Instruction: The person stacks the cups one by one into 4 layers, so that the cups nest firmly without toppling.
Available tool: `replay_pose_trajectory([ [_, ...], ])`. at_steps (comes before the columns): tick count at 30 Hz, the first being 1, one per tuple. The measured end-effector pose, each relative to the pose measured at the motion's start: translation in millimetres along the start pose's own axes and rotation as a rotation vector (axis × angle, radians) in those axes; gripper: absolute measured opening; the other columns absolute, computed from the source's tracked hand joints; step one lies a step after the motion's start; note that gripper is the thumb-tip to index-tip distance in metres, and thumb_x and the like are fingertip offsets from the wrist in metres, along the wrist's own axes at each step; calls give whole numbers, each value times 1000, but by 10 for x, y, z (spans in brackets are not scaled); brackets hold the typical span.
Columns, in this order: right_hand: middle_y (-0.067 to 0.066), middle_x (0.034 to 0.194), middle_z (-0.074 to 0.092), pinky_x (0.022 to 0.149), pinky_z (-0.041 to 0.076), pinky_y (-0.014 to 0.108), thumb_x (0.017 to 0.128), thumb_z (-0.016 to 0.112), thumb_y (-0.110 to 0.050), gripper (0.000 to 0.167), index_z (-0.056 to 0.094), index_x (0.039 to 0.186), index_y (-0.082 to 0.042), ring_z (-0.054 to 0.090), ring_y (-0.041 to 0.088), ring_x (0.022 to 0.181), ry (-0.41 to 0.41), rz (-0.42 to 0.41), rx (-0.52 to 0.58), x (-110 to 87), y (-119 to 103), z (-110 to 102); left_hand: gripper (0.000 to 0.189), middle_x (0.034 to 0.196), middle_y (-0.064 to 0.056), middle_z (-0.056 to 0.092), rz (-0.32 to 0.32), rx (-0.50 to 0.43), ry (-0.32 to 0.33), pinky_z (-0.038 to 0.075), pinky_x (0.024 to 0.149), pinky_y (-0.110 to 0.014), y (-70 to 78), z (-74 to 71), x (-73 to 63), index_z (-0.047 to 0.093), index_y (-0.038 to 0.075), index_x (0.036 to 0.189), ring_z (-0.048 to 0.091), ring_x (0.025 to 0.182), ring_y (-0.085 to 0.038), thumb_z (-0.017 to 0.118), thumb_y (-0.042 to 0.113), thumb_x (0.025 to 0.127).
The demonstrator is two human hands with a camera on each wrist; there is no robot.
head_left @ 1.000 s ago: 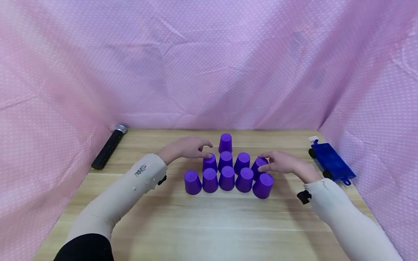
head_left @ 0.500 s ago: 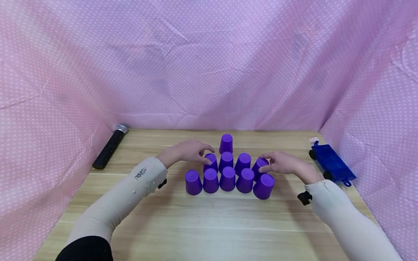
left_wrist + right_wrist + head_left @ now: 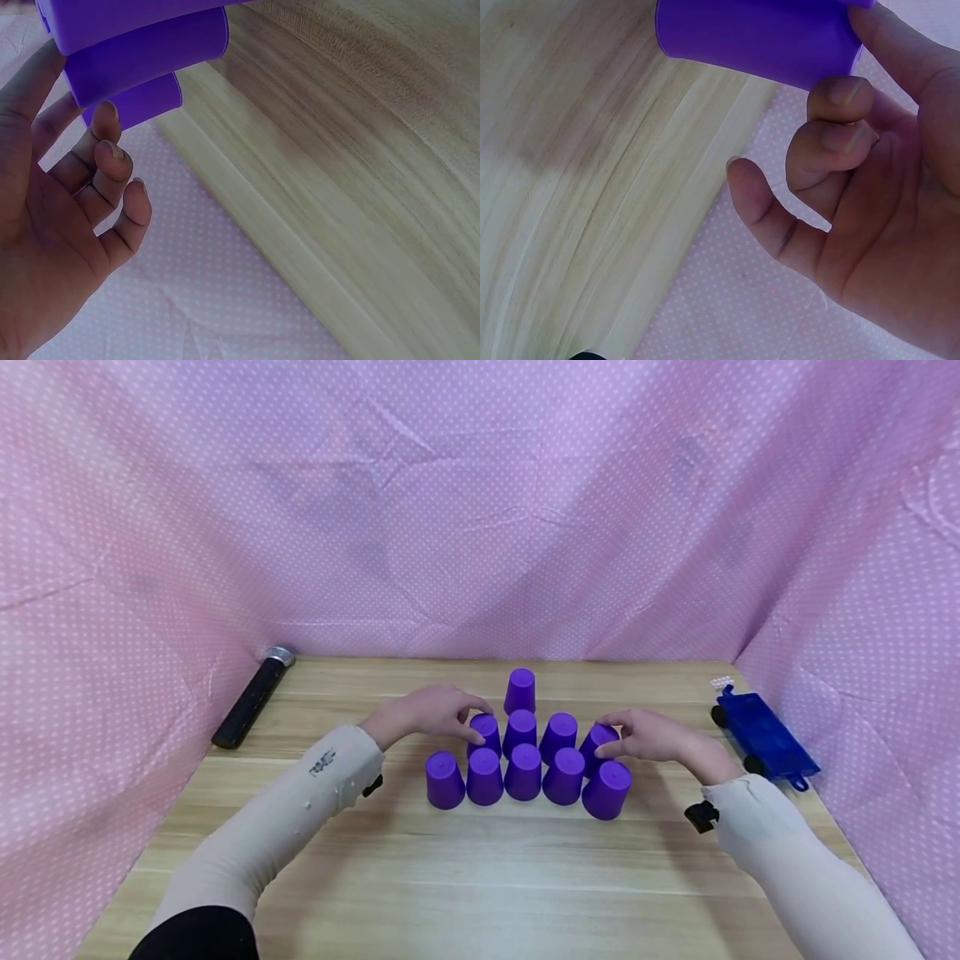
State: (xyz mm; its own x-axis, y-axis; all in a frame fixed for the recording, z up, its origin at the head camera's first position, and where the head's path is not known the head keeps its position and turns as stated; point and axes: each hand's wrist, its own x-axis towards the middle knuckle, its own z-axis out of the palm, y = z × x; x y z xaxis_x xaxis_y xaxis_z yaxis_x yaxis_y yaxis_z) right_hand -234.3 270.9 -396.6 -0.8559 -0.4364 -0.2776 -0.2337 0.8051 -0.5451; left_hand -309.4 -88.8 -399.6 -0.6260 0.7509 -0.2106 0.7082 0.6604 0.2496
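Note:
Several purple plastic cups stand upside down on the table in the head view. They form a front row (image 3: pixel 523 772), a second row right behind it, and a lone cup (image 3: pixel 520 692) at the back. My left hand (image 3: pixel 435 712) pinches the leftmost cup (image 3: pixel 492 727) of the second row between thumb and index finger. At that row's right end, my right hand (image 3: pixel 649 735) pinches another cup (image 3: pixel 601 737) the same way. In both wrist views the remaining fingers curl loosely below the cups, the right wrist view showing one cup (image 3: pixel 757 37) at its top.
A black microphone (image 3: pixel 251 702) lies at the table's left edge. Along the right edge sits a blue toy trailer (image 3: pixel 767 735), with a small pink-and-white item (image 3: pixel 722 682) behind it. Pink dotted cloth (image 3: pixel 480 527) hangs around the wooden table (image 3: pixel 480 877).
My left hand has shifted slightly nearer, its thumb coming down from the cup's top to its near side while the index finger lowers behind. The right hand keeps its hold.

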Motion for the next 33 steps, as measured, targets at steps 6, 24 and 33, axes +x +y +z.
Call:
replay_pose_trajectory([
  [6, 12, 106, 74, 83, 52, 40, 90, 74, -35, 68, 53, 138, 8, 65, 18, 91, 7, -2, -21, 6, -1, 5, 55, 78, 7, 62, 11, -38, 1, 44, 67, -28, 2, -4, -4, 63, 27, 133, 54, 71, -9, 71, 57, 87],
  [24, 8, 102, 73, 79, 51, 35, 91, 73, -35, 62, 57, 135, 4, 63, 14, 86, 4, -34, -52, 11, -3, -23, 50, 79, 4, 61, -30, -111, -8, 43, 66, -30, 1, 31, -5, 61, 32, 132, 52, 70, -11, 69, 55, 88],
  [33, -1, 80, 64, 62, 44, 28, 91, 73, -33, 57, 59, 132, 4, 53, 11, 68, 37, -50, -90, -10, 23, -54, 49, 79, 5, 62, -38, -116, -16, 43, 64, -29, -5, 18, 1, 62, 30, 130, 53, 70, -11, 70, 54, 88],
])
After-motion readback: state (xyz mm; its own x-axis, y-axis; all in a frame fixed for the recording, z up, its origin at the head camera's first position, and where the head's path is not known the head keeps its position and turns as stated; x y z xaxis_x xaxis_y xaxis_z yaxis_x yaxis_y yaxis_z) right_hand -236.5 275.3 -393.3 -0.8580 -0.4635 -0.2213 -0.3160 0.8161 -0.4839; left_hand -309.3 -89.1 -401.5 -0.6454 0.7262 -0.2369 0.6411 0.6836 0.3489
